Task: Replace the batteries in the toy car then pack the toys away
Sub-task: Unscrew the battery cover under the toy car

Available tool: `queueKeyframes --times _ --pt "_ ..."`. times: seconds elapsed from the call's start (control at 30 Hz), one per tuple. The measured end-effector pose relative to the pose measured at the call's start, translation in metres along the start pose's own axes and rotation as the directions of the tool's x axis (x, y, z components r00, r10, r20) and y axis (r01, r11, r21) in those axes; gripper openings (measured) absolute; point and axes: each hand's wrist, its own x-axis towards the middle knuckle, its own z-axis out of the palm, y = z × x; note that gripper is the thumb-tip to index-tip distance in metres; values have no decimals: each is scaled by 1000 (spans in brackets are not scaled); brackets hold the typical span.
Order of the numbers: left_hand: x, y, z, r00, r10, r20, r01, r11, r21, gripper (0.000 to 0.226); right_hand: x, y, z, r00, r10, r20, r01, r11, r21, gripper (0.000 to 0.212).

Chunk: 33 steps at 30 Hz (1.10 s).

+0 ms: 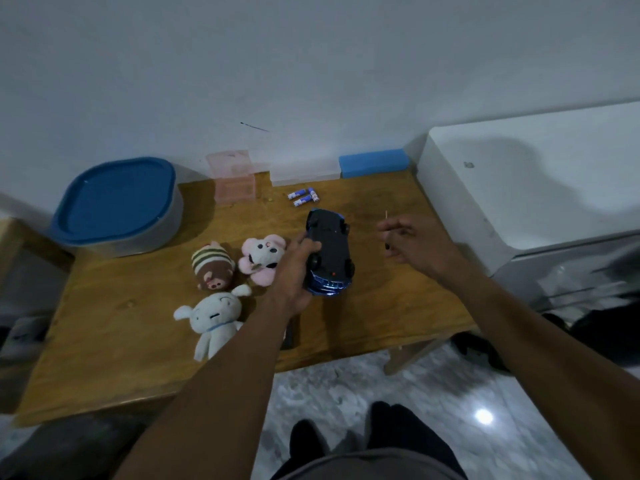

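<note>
The toy car (330, 251) is in the middle of the frame, turned over so that its dark underside and wheels face up. The left hand (294, 271) grasps it from the left side, with the fingers curled over the edge near one wheel. Whether the car touches the table (138, 341) I cannot tell. The right hand (412, 240) is to the right of the car, apart from it, and pinches a thin tool (386, 216) whose light tip points up.

Just above the car in the frame, some small batteries (303, 198) lie on the table. Left of the left hand lie three soft toys: a pink one (263, 254), a striped brown one (211, 268) and a white one (213, 317). Along the wall stand a pink box (235, 181), a white box (304, 176) and a blue box (374, 166). At the left of the frame is a grey tub with a blue lid (117, 202).
</note>
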Motion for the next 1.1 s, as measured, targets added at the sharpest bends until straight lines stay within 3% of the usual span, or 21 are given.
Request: queueKeyframes --times 0.1,0.2,0.4,0.6,0.77,1.1 --pt "2 2 7 998 20 -60 -18 999 32 42 1 -3 -6 1000 -18 -4 18 1000 4 12" --pt "3 6 14 992 73 -98 -69 996 48 62 7 -10 -17 999 -41 -12 41 999 -2 13" --pt "3 17 42 998 65 15 -67 986 155 59 18 -26 -34 998 -60 25 60 998 12 21" --pt "6 24 54 996 84 37 -89 978 188 67 27 -36 -47 989 -138 56 135 990 40 27" --pt "10 29 55 994 95 56 -105 970 220 75 36 -48 -54 985 -170 20 164 969 186 14" --pt "12 36 51 994 67 82 -86 964 253 76 54 -53 -54 990 -131 -57 143 932 332 16"
